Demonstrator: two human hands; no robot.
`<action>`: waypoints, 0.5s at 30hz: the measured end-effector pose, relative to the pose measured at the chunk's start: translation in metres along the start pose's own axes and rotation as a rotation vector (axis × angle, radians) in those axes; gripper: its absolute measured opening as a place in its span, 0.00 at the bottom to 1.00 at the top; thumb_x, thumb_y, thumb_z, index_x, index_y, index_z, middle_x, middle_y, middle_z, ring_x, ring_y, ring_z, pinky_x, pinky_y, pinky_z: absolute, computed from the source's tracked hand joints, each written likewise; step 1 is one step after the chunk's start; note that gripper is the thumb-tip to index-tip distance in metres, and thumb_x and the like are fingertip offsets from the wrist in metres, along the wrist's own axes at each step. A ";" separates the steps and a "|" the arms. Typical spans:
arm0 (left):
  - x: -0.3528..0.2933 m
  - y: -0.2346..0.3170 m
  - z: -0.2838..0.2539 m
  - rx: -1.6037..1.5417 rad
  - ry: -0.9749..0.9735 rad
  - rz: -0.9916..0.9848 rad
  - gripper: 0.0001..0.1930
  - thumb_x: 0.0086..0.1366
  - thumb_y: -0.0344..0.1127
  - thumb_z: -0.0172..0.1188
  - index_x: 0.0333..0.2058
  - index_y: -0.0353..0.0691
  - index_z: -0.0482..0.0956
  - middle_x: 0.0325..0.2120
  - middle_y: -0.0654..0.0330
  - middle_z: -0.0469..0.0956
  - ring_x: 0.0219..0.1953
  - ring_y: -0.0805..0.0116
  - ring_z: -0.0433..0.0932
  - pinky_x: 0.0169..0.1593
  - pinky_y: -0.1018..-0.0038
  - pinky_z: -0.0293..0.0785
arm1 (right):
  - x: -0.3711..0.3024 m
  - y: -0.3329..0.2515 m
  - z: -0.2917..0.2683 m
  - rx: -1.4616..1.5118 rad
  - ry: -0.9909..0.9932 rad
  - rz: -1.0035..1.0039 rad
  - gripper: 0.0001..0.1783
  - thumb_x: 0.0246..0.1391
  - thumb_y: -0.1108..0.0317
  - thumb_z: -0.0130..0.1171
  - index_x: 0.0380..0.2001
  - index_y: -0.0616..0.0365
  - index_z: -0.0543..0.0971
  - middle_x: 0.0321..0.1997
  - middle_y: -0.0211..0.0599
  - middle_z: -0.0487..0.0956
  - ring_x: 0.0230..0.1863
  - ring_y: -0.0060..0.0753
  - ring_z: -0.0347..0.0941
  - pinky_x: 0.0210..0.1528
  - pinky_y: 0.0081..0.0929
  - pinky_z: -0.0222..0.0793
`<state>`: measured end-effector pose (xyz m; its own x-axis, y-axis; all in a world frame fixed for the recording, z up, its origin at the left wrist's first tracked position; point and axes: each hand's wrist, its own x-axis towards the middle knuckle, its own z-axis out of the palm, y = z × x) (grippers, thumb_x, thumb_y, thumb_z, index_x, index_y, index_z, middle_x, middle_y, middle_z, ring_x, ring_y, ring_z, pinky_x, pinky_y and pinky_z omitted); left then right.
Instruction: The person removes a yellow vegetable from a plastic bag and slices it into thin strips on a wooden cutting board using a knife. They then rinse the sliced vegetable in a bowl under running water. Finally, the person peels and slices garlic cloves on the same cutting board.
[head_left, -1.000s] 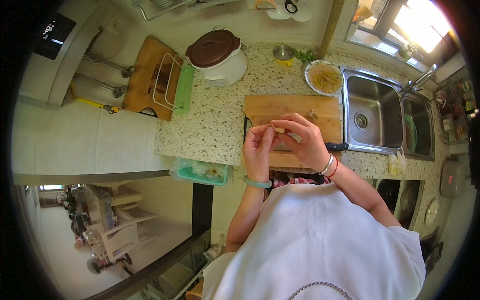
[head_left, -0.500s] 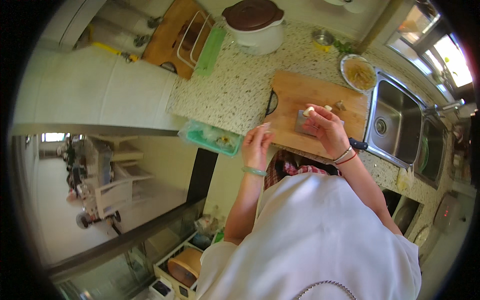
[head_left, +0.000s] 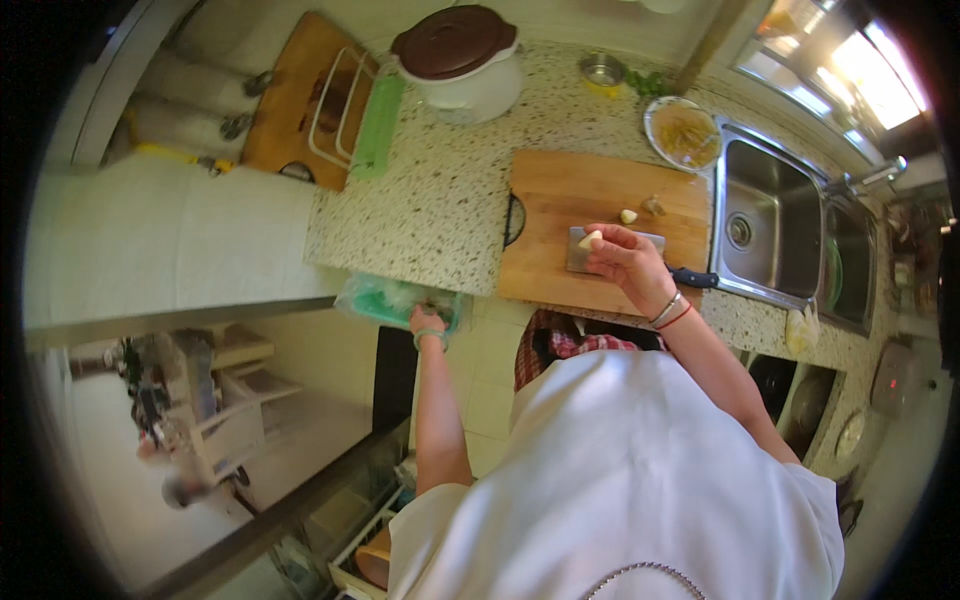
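Note:
My right hand (head_left: 630, 262) pinches a pale peeled garlic clove (head_left: 592, 239) above the cutting board (head_left: 560, 190). Below that hand lies a cleaver (head_left: 578, 256), flat on the wood, its black handle (head_left: 692, 277) pointing toward the sink. Another clove (head_left: 628, 216) rests on the board, beside a brownish piece of garlic (head_left: 653, 205). Off to the left, my left hand (head_left: 428, 322) reaches over a green, plastic-lined waste bin (head_left: 375, 300) at the counter's front edge. Its fingers are small and partly lost against the bin's contents, so their grip does not show.
A double steel sink (head_left: 770, 185) adjoins the board on the right. Behind the board stand a bowl of shredded food (head_left: 685, 135) and a small metal bowl (head_left: 602, 68). A white pot with a brown lid (head_left: 455, 45) is at the back left, near a green strip (head_left: 378, 125).
My left hand has moved left and down from near the board to the bin. My right hand keeps the garlic clove over the board. The whole view has shifted somewhat.

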<state>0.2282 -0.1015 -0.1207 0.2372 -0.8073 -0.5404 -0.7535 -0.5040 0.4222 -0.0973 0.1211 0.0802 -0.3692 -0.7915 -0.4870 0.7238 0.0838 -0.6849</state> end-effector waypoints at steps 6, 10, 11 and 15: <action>-0.004 -0.017 -0.027 0.214 0.359 0.453 0.13 0.71 0.37 0.48 0.49 0.39 0.75 0.39 0.52 0.81 0.37 0.54 0.81 0.31 0.58 0.76 | -0.007 -0.005 -0.002 -0.007 0.026 -0.071 0.16 0.56 0.74 0.60 0.49 0.64 0.75 0.43 0.33 0.80 0.41 0.25 0.77 0.48 0.26 0.74; -0.021 0.006 -0.052 0.263 0.349 0.295 0.19 0.73 0.45 0.42 0.37 0.37 0.76 0.30 0.52 0.82 0.29 0.49 0.80 0.29 0.57 0.75 | -0.012 -0.007 -0.011 -0.054 0.019 -0.112 0.17 0.55 0.70 0.63 0.47 0.63 0.76 0.42 0.32 0.79 0.42 0.24 0.76 0.49 0.25 0.74; -0.028 0.009 -0.053 0.195 0.433 0.308 0.18 0.74 0.44 0.42 0.36 0.36 0.76 0.30 0.49 0.82 0.29 0.51 0.79 0.31 0.60 0.75 | -0.014 -0.009 -0.011 -0.063 0.028 -0.113 0.16 0.55 0.70 0.64 0.46 0.63 0.77 0.42 0.32 0.80 0.42 0.23 0.76 0.49 0.25 0.74; -0.024 0.010 -0.039 -0.341 0.375 0.605 0.12 0.72 0.36 0.45 0.37 0.36 0.75 0.33 0.54 0.80 0.29 0.62 0.79 0.34 0.68 0.76 | -0.014 -0.008 -0.016 -0.146 0.032 -0.111 0.15 0.54 0.69 0.65 0.44 0.62 0.78 0.40 0.30 0.80 0.41 0.21 0.76 0.48 0.25 0.75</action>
<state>0.2388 -0.0993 -0.0755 0.0830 -0.9904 0.1104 -0.6021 0.0384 0.7975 -0.1070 0.1411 0.0836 -0.4620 -0.7815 -0.4194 0.5865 0.0855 -0.8054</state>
